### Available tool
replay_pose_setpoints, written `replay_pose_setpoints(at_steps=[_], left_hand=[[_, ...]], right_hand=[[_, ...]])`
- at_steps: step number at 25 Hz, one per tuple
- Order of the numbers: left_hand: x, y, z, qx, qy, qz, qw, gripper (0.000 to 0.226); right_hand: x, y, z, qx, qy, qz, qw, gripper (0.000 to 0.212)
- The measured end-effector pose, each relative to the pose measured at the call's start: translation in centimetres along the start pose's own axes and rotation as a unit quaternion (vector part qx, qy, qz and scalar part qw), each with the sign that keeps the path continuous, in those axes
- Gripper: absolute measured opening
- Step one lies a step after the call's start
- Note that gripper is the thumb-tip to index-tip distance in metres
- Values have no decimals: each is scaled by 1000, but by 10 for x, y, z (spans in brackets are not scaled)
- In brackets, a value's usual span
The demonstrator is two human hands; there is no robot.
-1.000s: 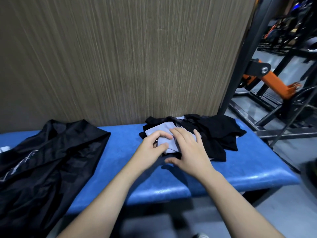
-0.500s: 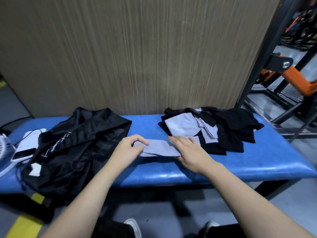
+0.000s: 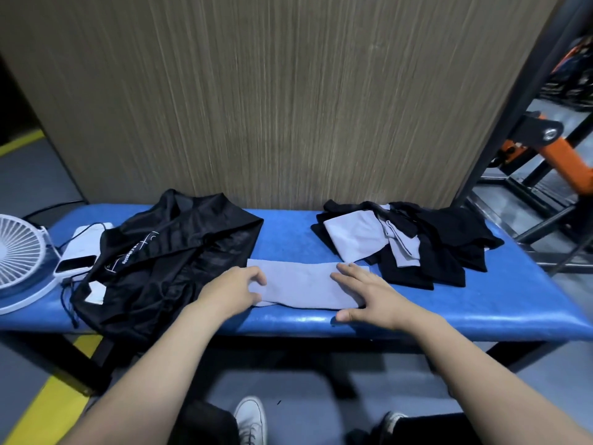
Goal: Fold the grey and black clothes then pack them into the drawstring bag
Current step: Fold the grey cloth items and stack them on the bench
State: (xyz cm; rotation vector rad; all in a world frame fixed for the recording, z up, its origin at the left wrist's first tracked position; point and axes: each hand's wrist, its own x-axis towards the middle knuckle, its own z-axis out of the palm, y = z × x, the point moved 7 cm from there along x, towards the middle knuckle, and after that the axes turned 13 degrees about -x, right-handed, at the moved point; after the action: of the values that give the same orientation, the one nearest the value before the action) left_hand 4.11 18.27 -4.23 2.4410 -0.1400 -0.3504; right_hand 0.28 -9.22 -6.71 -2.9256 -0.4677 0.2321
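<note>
Bench: blue bench, wood wall behind.
Change: grey cloth just pulled from pile to front edge.
Hands: left hand pinches its end; right hand pressing flat.
Bag: drawstring bag left, unpacked.

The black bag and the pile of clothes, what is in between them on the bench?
In the head view, a grey cloth lies flat between them, under the left hand and right hand.
</note>
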Motion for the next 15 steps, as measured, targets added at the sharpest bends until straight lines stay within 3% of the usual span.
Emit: replay_pose_setpoints(at_steps=[2, 5, 8, 13, 15], left_hand=[[0, 9, -7, 30, 69, 25, 997, 28], [-2, 38, -7, 49, 158, 163, 973, 37], [4, 52, 19, 45, 90, 221, 970, 48], [17, 31, 56, 126, -15, 152, 980, 91], [19, 26, 63, 146, -25, 155, 977, 94]], right_hand=[[-6, 10, -12, 40, 52, 30, 997, 88], [-18, 21, -27, -4, 112, 63, 992, 63], [-25, 34, -28, -1, 103, 105, 989, 65], [-19, 38, -25, -18, 59, 118, 991, 71], [-14, 37, -22, -2, 42, 119, 992, 71]])
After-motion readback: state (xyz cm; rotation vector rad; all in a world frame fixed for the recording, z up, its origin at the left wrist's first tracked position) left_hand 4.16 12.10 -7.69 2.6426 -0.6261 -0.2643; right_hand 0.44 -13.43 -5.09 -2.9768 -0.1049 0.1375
